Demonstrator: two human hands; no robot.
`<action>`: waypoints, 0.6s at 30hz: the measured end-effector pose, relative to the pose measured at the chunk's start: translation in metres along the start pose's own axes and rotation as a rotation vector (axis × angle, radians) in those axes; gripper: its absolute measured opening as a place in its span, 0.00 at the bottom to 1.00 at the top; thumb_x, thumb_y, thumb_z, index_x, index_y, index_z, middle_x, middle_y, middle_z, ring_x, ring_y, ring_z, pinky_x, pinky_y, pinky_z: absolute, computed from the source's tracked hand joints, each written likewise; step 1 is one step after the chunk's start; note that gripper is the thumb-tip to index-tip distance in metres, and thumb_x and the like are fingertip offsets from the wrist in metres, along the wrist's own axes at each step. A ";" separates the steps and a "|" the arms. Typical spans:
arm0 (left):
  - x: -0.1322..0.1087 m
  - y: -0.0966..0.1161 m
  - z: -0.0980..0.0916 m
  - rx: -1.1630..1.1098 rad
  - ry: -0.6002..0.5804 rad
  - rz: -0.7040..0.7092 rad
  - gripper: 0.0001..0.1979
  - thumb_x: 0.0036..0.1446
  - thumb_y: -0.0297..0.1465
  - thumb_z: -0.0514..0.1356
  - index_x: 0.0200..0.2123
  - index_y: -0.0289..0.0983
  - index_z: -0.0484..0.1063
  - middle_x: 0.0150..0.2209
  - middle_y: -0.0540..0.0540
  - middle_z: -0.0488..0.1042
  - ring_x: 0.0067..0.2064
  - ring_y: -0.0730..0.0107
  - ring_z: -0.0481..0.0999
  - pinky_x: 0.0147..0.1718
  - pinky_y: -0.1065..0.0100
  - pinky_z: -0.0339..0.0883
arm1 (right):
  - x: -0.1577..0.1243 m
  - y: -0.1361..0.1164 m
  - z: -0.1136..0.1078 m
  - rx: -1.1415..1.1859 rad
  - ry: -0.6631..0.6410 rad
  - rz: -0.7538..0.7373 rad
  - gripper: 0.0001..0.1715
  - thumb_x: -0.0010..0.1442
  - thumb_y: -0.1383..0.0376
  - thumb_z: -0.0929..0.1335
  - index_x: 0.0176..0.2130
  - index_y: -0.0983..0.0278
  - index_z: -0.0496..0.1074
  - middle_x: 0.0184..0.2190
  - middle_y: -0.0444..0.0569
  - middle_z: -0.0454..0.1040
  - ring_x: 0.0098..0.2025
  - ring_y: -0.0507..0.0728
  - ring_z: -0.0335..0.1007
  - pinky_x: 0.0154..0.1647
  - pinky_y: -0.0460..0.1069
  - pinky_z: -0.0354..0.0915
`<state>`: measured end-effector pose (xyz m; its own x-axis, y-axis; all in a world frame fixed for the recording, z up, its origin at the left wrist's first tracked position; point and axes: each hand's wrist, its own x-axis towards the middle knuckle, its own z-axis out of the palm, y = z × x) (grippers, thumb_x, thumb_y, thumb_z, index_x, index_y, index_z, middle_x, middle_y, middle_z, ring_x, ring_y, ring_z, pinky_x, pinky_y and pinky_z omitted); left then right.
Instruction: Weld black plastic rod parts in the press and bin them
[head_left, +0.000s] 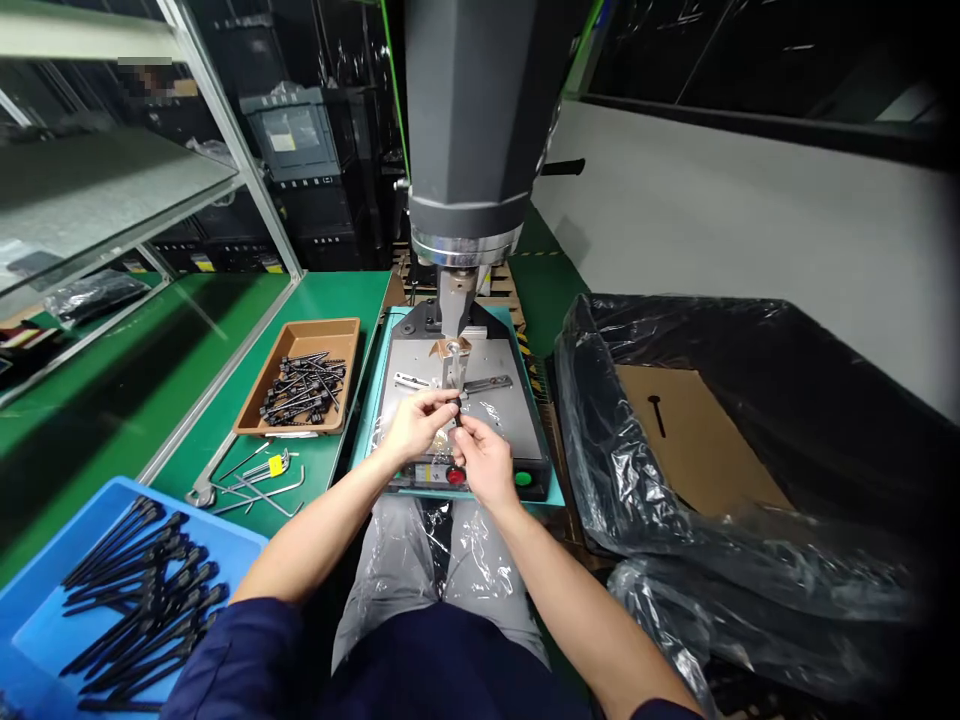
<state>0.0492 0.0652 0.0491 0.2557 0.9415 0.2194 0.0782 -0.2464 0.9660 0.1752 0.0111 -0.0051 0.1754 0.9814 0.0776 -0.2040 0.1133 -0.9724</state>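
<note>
Both hands are pinched nearly closed at the fixture's front: fingertips of the left hand [421, 425] and right hand [484, 455] meet on a small dark part [456, 408]. They cover most of it, so I can't tell its full shape, nor whether it touches the fixture [453, 372] just beyond, at twelve o'clock.

Over that fixture hangs the press head [455, 300], clear of my hands. The red button [456, 476] is just below them at six, the green button [523, 479] toward four; no finger seems to be pressing either.

As far as I can judge, this piece is midway — in hand, with handling left to do. Plenty of others lie about. On the desk [330, 290], between nine and ten, a brown tray [244, 395] carries a jumbled heap of black pieces [306, 385]; at eight, a blue tray [37, 625] holds longer-looking ones [150, 590], roughly lined up. At three, one black piece [654, 399] lies on cardboard [697, 440] in the plastic-lined bin [600, 440]. Which of these are finished I can't tell — nothing marks them. Some hex keys [277, 488] rest toward half past eight, apart from my hands.
</note>
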 end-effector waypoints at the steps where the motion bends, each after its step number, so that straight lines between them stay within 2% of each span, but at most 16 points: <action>1: 0.011 -0.003 0.000 -0.028 0.016 -0.022 0.16 0.51 0.37 0.66 0.42 0.36 0.79 0.31 0.46 0.76 0.32 0.70 0.72 0.35 0.66 0.68 | 0.011 0.001 -0.002 -0.050 0.015 -0.030 0.29 0.56 0.48 0.70 0.49 0.66 0.73 0.35 0.52 0.77 0.28 0.55 0.70 0.25 0.49 0.67; 4: 0.046 -0.013 -0.006 -0.014 0.093 -0.002 0.16 0.47 0.36 0.69 0.38 0.34 0.79 0.30 0.47 0.76 0.31 0.71 0.72 0.33 0.67 0.68 | 0.039 0.003 -0.015 -0.208 0.063 -0.117 0.30 0.55 0.49 0.70 0.50 0.65 0.73 0.43 0.56 0.77 0.43 0.62 0.74 0.43 0.55 0.71; 6: 0.069 -0.019 -0.012 0.032 0.142 0.050 0.14 0.47 0.35 0.69 0.37 0.34 0.80 0.32 0.45 0.78 0.32 0.69 0.74 0.36 0.66 0.69 | 0.047 0.007 -0.029 -0.274 0.098 -0.130 0.31 0.55 0.48 0.69 0.50 0.65 0.72 0.45 0.58 0.77 0.46 0.64 0.74 0.48 0.58 0.70; 8: 0.089 -0.024 -0.016 0.075 0.151 0.105 0.12 0.47 0.34 0.68 0.36 0.35 0.80 0.37 0.43 0.80 0.38 0.65 0.77 0.41 0.63 0.70 | 0.045 0.014 -0.043 -0.306 0.116 -0.112 0.29 0.56 0.48 0.68 0.49 0.65 0.72 0.43 0.58 0.77 0.45 0.64 0.75 0.47 0.58 0.71; 11: 0.108 -0.031 -0.018 0.150 0.100 0.173 0.10 0.49 0.33 0.67 0.36 0.37 0.81 0.42 0.41 0.80 0.46 0.61 0.77 0.49 0.60 0.68 | 0.032 0.028 -0.062 -0.322 0.100 -0.052 0.28 0.57 0.48 0.68 0.47 0.65 0.73 0.40 0.57 0.78 0.44 0.64 0.75 0.46 0.58 0.70; 14: 0.119 -0.035 -0.016 0.195 0.036 0.174 0.09 0.49 0.32 0.67 0.35 0.37 0.81 0.41 0.42 0.81 0.46 0.61 0.78 0.50 0.59 0.68 | 0.017 0.044 -0.075 -0.294 0.090 0.033 0.29 0.56 0.47 0.69 0.47 0.65 0.73 0.39 0.57 0.78 0.43 0.65 0.75 0.46 0.59 0.70; 18: 0.130 -0.033 -0.018 0.291 0.007 0.193 0.07 0.50 0.31 0.67 0.34 0.38 0.81 0.37 0.44 0.81 0.42 0.62 0.78 0.48 0.61 0.69 | 0.003 0.057 -0.086 -0.224 0.062 0.099 0.32 0.55 0.45 0.69 0.48 0.66 0.71 0.38 0.56 0.77 0.41 0.64 0.75 0.42 0.57 0.71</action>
<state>0.0620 0.1994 0.0486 0.2857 0.8727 0.3961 0.3010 -0.4741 0.8274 0.2467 0.0071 -0.0787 0.2257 0.9738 -0.0278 -0.0063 -0.0271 -0.9996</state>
